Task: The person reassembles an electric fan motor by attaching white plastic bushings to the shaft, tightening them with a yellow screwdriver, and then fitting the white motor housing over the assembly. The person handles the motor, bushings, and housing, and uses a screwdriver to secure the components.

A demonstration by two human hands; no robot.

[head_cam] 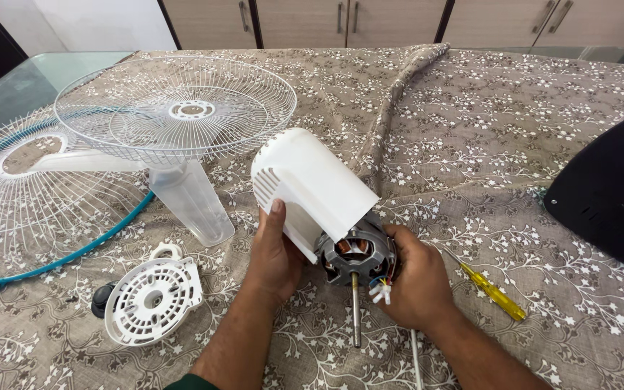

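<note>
Broadly, we look down at a table draped in a grey-brown cloth [514, 94] printed with white floral sprigs. At far left two white wire fan grilles overlap: the lower grille [16, 209], rimmed in teal, lies flat, and the upper grille [175, 108] sits above it, over a translucent fan blade [189, 198]. At the right edge a large dark rounded plate [608, 191] rests on the cloth.

Near the centre we hold the fan motor assembly just above the table. Its white plastic housing [312, 184], a rounded cover with vent slots, tilts up and away from us. Our left hand [276, 256] wraps the housing's lower edge, thumb pressed flat on its side. Below the housing sits the metal motor [359, 253], with copper windings showing and its steel shaft [356, 307] pointing toward us. Our right hand [417, 278] closes around the motor's right side, fingers curled behind it, with coloured wires and a white connector [380, 289] just beside the thumb.

Near the bottom left lies a round white perforated plate [153, 300], touching a small black knob [101, 300]. Right of our right hand lies a yellow-handled screwdriver [489, 289], apart from it.
</note>
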